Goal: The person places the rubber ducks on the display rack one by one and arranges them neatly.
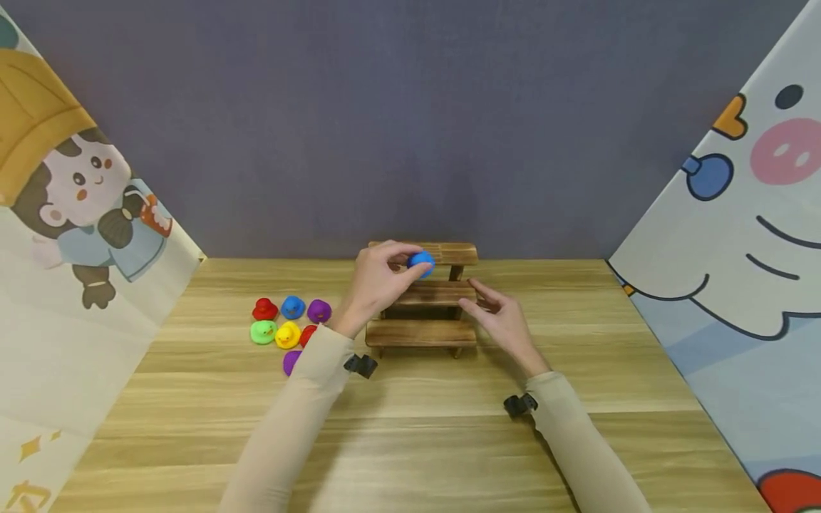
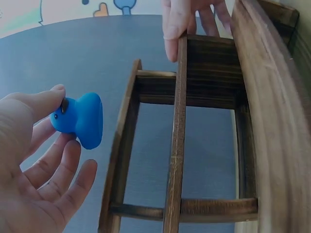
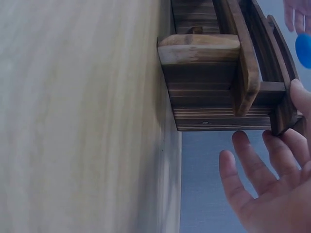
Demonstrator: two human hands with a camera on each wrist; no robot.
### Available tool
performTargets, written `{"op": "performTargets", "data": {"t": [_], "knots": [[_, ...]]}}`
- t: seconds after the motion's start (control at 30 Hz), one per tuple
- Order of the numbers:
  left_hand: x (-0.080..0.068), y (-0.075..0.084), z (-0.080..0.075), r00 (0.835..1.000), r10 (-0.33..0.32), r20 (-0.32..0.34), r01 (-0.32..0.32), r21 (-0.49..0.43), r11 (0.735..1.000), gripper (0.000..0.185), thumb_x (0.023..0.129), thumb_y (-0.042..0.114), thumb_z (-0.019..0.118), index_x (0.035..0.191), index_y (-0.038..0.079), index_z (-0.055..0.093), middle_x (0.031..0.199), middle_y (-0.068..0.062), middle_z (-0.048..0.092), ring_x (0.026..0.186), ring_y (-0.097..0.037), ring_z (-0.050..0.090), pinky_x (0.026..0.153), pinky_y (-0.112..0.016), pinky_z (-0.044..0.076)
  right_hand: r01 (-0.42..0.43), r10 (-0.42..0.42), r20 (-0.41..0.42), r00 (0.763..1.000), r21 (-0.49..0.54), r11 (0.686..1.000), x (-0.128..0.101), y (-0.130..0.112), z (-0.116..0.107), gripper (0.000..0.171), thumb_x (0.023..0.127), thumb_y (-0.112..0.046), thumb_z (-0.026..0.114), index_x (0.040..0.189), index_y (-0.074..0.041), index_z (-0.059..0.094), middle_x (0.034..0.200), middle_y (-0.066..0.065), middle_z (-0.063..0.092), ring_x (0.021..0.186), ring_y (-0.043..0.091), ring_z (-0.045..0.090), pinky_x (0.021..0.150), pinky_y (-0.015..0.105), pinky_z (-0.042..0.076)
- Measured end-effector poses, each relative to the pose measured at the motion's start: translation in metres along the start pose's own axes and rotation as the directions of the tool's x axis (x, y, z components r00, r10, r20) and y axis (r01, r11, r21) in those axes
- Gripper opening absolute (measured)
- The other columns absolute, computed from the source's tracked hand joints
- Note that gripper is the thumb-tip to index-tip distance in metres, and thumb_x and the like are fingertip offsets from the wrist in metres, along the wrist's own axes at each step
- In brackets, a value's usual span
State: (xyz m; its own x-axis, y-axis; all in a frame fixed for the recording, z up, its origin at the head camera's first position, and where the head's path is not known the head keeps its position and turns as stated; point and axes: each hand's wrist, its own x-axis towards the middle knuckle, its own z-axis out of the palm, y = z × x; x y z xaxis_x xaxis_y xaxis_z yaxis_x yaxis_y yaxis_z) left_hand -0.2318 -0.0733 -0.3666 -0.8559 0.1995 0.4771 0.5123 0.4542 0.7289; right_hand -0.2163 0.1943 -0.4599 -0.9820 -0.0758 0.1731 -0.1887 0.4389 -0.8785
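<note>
A blue rubber duck [image 2: 87, 119] is pinched between the thumb and fingers of my left hand [image 1: 381, 281]. That hand holds it in the air by the top step of a small three-tier wooden shelf [image 1: 420, 333]. In the left wrist view the duck lies tipped sideways, its flat base facing the shelf. At the shelf's right side, my right hand [image 1: 503, 320] grips the end of the middle step between thumb and fingers, as the right wrist view shows with the thumb [image 3: 300, 97] against the board.
Left of the shelf, several rubber ducks stand grouped on the wooden table [image 1: 436, 442]: red [image 1: 265, 309], blue [image 1: 293, 307], purple [image 1: 318, 311], green [image 1: 263, 331] and yellow [image 1: 288, 335] among them. My left sleeve partly hides some. A grey wall [image 1: 410, 128] rises behind, with cartoon panels at both sides.
</note>
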Motion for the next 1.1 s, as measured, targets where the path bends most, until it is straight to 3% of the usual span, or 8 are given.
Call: {"op": "performTargets", "data": {"t": [0.2,0.4,0.57,1.1], "knots": [[0.020,0.004,0.013,1.000,-0.010,0.015,0.009,0.013,1.000,0.036,0.094,0.035,0.084,0.120,0.011,0.081,0.108,-0.006,0.077,0.089,-0.019,0.076,0.079,-0.034,0.065,0.018,-0.018,-0.013,1.000,0.011,1.000,0.000,0.001,0.000,0.061,0.098,-0.041,0.078,0.153,-0.020,0.060,0.155,0.013,0.059,0.127,0.040,0.070,0.105,0.053,0.058],[0.034,0.008,0.027,0.998,-0.040,0.042,0.040,0.002,0.999,0.038,0.094,0.038,0.084,0.122,0.013,0.081,0.114,-0.006,0.078,0.095,-0.019,0.077,0.083,-0.033,0.065,0.027,-0.027,-0.025,0.999,0.016,0.999,0.000,0.002,-0.001,0.059,0.099,-0.039,0.078,0.152,-0.019,0.061,0.155,0.012,0.060,0.126,0.039,0.070,0.104,0.052,0.059],[0.043,0.007,0.037,0.998,-0.043,0.053,0.040,0.052,0.998,0.040,0.094,0.042,0.082,0.124,0.015,0.081,0.117,-0.006,0.078,0.097,-0.020,0.077,0.082,-0.034,0.065,0.036,-0.036,-0.025,0.999,0.033,0.999,0.001,0.003,0.001,0.059,0.099,-0.036,0.079,0.151,-0.017,0.061,0.153,0.011,0.061,0.125,0.038,0.071,0.103,0.049,0.060],[0.049,0.005,0.048,0.997,-0.032,0.074,0.021,0.149,0.989,0.044,0.097,0.048,0.078,0.129,0.018,0.078,0.118,-0.006,0.078,0.094,-0.018,0.075,0.080,-0.036,0.063,0.077,-0.076,-0.019,0.997,0.021,0.997,0.000,0.005,0.002,0.058,0.101,-0.035,0.077,0.152,-0.014,0.060,0.155,0.012,0.059,0.125,0.039,0.071,0.104,0.052,0.059]]}}
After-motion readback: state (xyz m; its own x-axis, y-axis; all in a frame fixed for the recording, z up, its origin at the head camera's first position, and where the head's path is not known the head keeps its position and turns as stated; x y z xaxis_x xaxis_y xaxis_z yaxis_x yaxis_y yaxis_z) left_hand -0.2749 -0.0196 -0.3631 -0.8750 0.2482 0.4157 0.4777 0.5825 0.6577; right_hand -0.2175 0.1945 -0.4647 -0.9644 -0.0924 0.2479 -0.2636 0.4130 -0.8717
